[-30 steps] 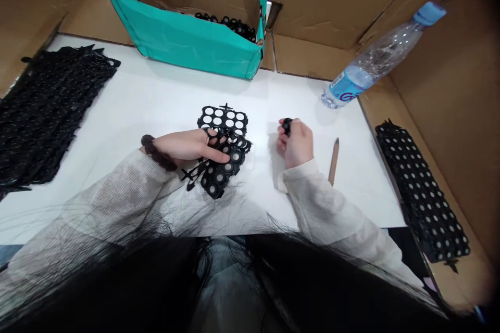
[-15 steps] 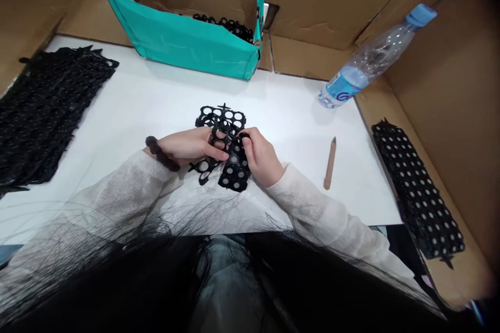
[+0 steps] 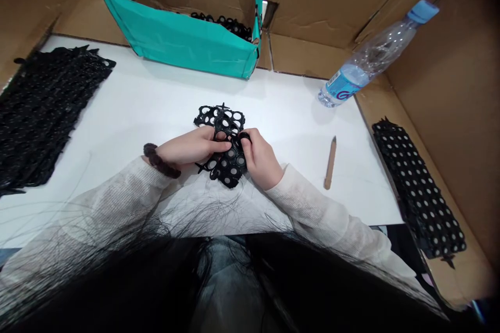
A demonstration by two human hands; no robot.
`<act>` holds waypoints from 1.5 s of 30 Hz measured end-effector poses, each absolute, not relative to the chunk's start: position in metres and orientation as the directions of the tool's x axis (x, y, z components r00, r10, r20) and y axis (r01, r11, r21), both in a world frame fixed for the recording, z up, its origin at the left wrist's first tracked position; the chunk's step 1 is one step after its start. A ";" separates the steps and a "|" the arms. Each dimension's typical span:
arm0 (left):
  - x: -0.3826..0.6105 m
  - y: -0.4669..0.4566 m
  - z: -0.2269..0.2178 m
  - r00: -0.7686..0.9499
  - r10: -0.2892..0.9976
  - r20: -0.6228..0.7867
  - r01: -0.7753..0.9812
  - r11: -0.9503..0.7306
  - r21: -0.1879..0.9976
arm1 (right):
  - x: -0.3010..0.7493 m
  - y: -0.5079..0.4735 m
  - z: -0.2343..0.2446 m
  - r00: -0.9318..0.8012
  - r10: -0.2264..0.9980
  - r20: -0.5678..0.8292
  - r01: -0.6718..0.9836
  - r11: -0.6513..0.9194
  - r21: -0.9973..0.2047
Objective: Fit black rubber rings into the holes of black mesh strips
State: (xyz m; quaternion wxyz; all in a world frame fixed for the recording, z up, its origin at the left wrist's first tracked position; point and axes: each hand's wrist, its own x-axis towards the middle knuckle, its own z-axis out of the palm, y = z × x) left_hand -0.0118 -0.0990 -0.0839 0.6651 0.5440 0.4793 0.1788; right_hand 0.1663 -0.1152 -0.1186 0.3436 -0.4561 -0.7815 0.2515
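Observation:
Between my hands, over the white tabletop, is a black perforated sheet (image 3: 230, 166) with rows of round holes, bent and partly overlapping itself. My left hand (image 3: 195, 144) grips it from the left, thumb on top and the other fingers partly hidden under it. On the right, my right hand (image 3: 261, 157) pinches its edge between thumb and curled fingers. The sheet's far part lies beyond my fingertips and its near part hangs toward me. Whether it is one piece or several layers I cannot tell.
A stack of black perforated sheets (image 3: 47, 114) lies at the left. Behind stands a teal-fronted cardboard box (image 3: 187, 41) with black pieces inside. To the right are a brown pointed stick (image 3: 330, 164), a plastic bottle (image 3: 347, 80) and another black perforated stack (image 3: 417, 187). Cardboard walls (image 3: 312, 0) enclose the table.
The near parts of the black sheet have come together, closing the gap between them and overlapping. My left thumb has shifted slightly up and right; my right hand has hardly moved.

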 end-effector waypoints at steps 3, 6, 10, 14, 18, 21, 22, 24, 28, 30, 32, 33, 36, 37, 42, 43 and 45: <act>-0.010 -0.099 -0.088 0.468 0.788 -0.400 0.287 0.293 0.912 | 0.167 -0.115 -0.118 -0.398 0.870 0.292 0.509 0.474 -0.719; -0.007 -0.099 -0.090 0.454 0.820 -0.348 0.296 0.230 0.927 | 0.168 -0.115 -0.116 -0.427 0.862 0.272 0.456 0.465 -0.759; -0.007 -0.099 -0.088 0.468 0.828 -0.310 0.316 0.171 0.933 | 0.168 -0.115 -0.116 -0.407 0.879 0.246 0.407 0.416 -0.813; -0.007 -0.100 -0.085 0.457 0.823 -0.337 0.330 0.195 0.924 | 0.168 -0.109 -0.122 -0.305 0.935 0.182 0.392 0.297 -0.870; -0.006 -0.099 -0.086 0.445 0.817 -0.367 0.285 0.259 0.923 | 0.166 -0.105 -0.130 -0.131 0.985 0.116 0.311 0.152 -0.938; -0.004 -0.099 -0.085 0.438 0.803 -0.404 0.320 0.281 0.905 | 0.162 -0.107 -0.130 -0.054 0.991 0.124 0.279 0.134 -0.951; -0.004 -0.099 -0.085 0.433 0.799 -0.418 0.336 0.287 0.897 | 0.161 -0.108 -0.129 -0.029 0.991 0.134 0.276 0.136 -0.951; -0.005 -0.100 -0.083 0.434 0.794 -0.427 0.339 0.295 0.893 | 0.163 -0.106 -0.128 0.019 0.992 0.121 0.240 0.113 -0.964; -0.010 -0.102 -0.080 0.426 0.791 -0.440 0.257 0.360 0.897 | 0.178 -0.089 -0.127 0.244 0.968 -0.056 -0.005 -0.056 -0.998; -0.012 -0.101 -0.080 0.376 0.802 -0.463 0.183 0.426 0.886 | 0.185 -0.082 -0.127 0.285 0.952 -0.113 -0.068 -0.097 -0.993; -0.012 -0.100 -0.081 0.359 0.808 -0.466 0.078 0.472 0.878 | 0.186 -0.082 -0.125 0.222 0.975 -0.030 -0.002 -0.031 -1.000; -0.011 -0.099 -0.081 0.380 0.804 -0.457 0.034 0.482 0.876 | 0.185 -0.085 -0.123 0.175 0.983 0.054 0.062 0.043 -0.997; -0.011 -0.099 -0.079 0.499 0.753 -0.429 -0.002 0.496 0.868 | 0.178 -0.101 -0.117 0.030 0.947 0.319 0.267 0.299 -0.916; -0.011 -0.099 -0.078 0.530 0.730 -0.432 0.012 0.503 0.864 | 0.176 -0.106 -0.115 -0.015 0.925 0.379 0.324 0.363 -0.873; -0.011 -0.101 -0.078 0.509 0.765 -0.393 -0.011 0.463 0.886 | 0.175 -0.114 -0.112 -0.264 0.848 0.460 0.498 0.528 -0.688; -0.011 -0.101 -0.079 0.490 0.785 -0.378 -0.016 0.442 0.897 | 0.174 -0.114 -0.114 -0.305 0.848 0.434 0.509 0.530 -0.678; -0.011 -0.100 -0.080 0.470 0.804 -0.365 0.005 0.410 0.912 | 0.174 -0.112 -0.116 -0.356 0.860 0.364 0.513 0.506 -0.694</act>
